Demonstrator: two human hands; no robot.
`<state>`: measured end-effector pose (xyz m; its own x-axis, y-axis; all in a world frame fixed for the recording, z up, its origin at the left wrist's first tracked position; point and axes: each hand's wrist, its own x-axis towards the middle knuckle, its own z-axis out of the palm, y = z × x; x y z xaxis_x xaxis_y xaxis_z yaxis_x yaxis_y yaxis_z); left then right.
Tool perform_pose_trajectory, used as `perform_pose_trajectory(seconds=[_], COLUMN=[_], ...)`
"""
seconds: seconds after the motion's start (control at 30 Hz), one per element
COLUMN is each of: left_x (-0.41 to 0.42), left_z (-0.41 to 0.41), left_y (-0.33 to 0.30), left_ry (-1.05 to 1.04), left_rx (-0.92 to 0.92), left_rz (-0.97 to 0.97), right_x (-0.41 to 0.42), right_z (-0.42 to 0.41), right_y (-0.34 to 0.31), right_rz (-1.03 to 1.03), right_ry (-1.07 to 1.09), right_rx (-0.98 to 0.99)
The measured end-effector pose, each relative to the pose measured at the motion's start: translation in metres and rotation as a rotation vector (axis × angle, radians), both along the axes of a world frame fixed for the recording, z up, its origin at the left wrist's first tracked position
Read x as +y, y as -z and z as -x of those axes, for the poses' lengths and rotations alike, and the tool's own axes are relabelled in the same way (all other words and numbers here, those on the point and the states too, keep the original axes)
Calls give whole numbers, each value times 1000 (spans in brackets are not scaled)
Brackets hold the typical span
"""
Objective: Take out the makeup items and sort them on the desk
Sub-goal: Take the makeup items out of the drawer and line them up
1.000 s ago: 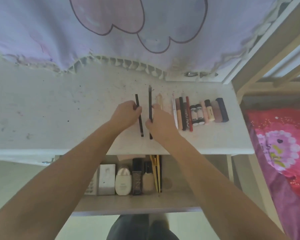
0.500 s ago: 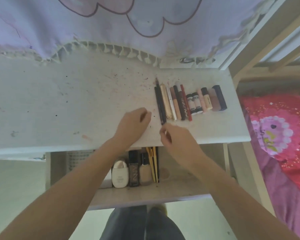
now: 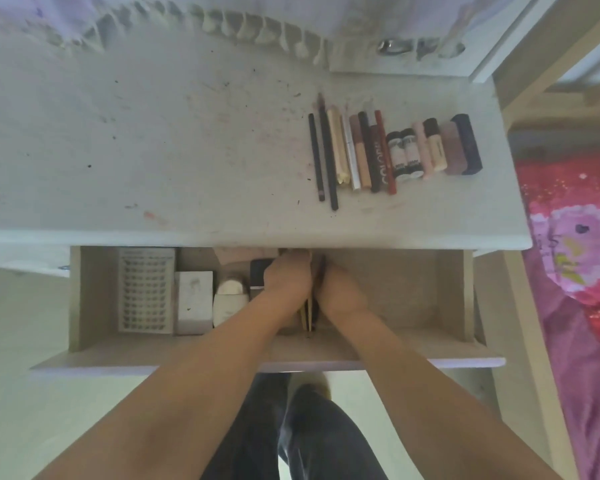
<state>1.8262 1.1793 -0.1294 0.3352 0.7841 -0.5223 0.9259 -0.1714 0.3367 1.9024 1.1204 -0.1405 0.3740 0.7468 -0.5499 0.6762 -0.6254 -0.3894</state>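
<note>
Down inside the open drawer (image 3: 395,299), both hands met: left hand (image 3: 286,278) and right hand (image 3: 340,292) gripped thin brushes (image 3: 309,315). Sorted makeup (image 3: 395,150) lay lined up on the tabletop (image 3: 153,150).

A pale lilac curtain (image 3: 66,15) with a tasselled fringe (image 3: 257,27) hangs across the twelve o'clock edge. At one o'clock a metal ring (image 3: 388,46) sits on a white ledge. A light wooden bed frame (image 3: 548,64) runs from two o'clock down the right side. At three to four o'clock lies a red and pink bedspread (image 3: 575,254) printed with a round flower. At six o'clock dark trouser legs (image 3: 312,438) stand over a pale floor (image 3: 32,358).
</note>
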Motion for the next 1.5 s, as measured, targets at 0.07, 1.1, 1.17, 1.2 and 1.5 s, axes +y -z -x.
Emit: perform_pose_trajectory(seconds=[0.07,1.1,1.17,1.2,1.5], left_x=[1,123,135,138,101], left_z=[-4,30,11,3,21], left_y=[1,-147,-142,-141,-141], left_ry=[45,-116,-61,-29,14], left_rx=[101,-289,-236,-207,-247], left_rz=[-32,-97,-41,-31,-113], right_x=[-6,132,142,143,80], right_z=[-8,-25,-29,-31,-33], right_y=[1,-164,-156,-154,-180], right_rz=[-2,-473,-415,-389,-498], right_ry=[5,-54,-141,-194,-239], right_rx=[-44,-128,-298,-374,-373])
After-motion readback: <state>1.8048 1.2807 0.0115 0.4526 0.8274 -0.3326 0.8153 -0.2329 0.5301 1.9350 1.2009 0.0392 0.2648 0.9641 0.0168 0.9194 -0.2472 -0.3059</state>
